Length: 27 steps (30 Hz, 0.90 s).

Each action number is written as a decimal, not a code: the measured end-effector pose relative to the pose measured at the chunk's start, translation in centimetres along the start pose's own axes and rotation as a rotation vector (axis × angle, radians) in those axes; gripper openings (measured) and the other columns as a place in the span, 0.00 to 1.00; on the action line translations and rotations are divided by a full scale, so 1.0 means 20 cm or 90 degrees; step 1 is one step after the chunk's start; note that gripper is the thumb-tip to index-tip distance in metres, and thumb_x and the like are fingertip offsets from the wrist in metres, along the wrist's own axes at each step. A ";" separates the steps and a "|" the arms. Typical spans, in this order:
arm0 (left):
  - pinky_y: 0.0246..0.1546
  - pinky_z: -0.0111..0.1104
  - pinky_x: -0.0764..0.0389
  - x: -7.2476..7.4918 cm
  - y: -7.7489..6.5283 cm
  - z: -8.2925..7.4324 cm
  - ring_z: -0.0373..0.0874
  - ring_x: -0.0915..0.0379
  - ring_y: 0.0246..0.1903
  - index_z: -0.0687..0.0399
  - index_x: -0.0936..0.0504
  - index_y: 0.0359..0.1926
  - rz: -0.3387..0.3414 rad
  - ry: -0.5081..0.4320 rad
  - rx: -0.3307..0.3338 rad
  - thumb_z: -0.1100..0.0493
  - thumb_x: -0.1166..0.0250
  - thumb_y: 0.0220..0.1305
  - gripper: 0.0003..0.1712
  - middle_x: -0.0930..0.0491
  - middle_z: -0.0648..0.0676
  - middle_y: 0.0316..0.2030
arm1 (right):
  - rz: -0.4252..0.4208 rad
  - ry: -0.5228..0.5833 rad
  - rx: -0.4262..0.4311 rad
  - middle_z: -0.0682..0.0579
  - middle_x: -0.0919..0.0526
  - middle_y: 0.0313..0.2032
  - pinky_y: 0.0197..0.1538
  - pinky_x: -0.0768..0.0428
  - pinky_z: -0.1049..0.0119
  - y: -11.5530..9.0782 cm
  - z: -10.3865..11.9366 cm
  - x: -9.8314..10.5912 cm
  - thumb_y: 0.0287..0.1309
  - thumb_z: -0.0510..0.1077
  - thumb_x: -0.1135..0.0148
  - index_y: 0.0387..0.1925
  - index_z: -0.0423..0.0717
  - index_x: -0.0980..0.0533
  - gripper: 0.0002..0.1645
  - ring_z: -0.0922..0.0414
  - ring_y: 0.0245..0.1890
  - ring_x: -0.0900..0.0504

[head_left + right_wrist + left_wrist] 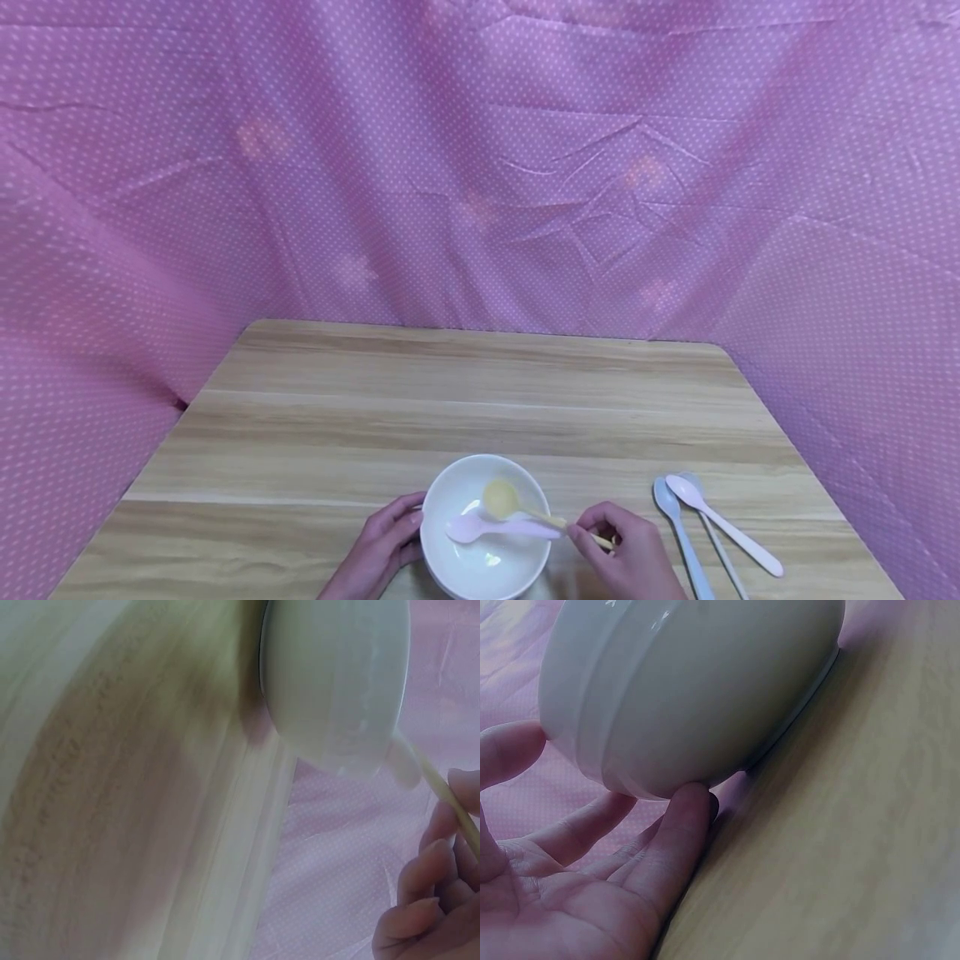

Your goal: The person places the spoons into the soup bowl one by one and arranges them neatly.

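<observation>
The left hand [384, 542] is touching the bowl [453, 567] with spread fingers. The right hand [628, 546] is pinching the yellow spoon [501, 499], which is reaching over the bowl. A pink spoon [469, 527] is lying inside.

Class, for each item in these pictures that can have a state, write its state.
White bowl: upright on the wooden table, left hand touching its side.
Pink spoon: inside the bowl, handle sticking out past the rim.
Yellow spoon: handle held in the right hand, head over the bowl.
Blue spoon: lying on the table.
Pale pink spoon: lying across the grey spoon.
Grey spoon: partly covered.
Pink cloth: creased.
</observation>
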State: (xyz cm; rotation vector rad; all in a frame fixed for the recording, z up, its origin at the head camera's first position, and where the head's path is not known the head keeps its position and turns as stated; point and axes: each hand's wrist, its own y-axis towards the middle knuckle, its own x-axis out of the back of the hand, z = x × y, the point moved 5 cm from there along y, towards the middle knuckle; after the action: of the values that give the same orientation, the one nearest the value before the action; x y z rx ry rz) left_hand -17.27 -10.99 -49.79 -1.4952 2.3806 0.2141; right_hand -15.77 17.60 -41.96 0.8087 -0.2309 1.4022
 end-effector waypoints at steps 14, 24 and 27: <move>0.53 0.36 0.23 0.00 0.01 0.01 0.41 0.27 0.52 0.76 0.49 0.65 -0.013 -0.003 0.007 0.58 0.54 0.70 0.30 0.25 0.54 0.53 | 0.030 0.015 0.020 0.68 0.25 0.19 0.21 0.29 0.76 -0.02 0.03 -0.03 0.40 0.36 0.29 0.20 0.56 0.24 0.13 0.72 0.21 0.32; 0.52 0.35 0.23 0.00 0.00 0.01 0.40 0.27 0.52 0.75 0.51 0.65 -0.013 0.002 0.010 0.58 0.54 0.71 0.31 0.28 0.59 0.56 | 0.055 0.002 0.039 0.67 0.24 0.20 0.22 0.27 0.76 -0.03 0.05 -0.07 0.41 0.38 0.29 0.21 0.55 0.24 0.11 0.74 0.21 0.31; 0.52 0.35 0.23 0.00 0.00 0.01 0.41 0.27 0.51 0.76 0.51 0.65 -0.012 0.000 0.011 0.58 0.54 0.71 0.31 0.27 0.59 0.55 | 0.044 -0.012 0.077 0.68 0.25 0.20 0.21 0.28 0.77 -0.04 0.06 -0.09 0.39 0.36 0.29 0.20 0.56 0.25 0.13 0.75 0.21 0.32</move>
State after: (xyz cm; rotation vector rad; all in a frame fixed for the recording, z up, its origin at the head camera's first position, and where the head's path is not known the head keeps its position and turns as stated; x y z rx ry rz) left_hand -17.26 -11.01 -49.96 -1.5098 2.3619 0.1888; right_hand -14.97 15.50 -42.51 0.9213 -0.1922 1.4843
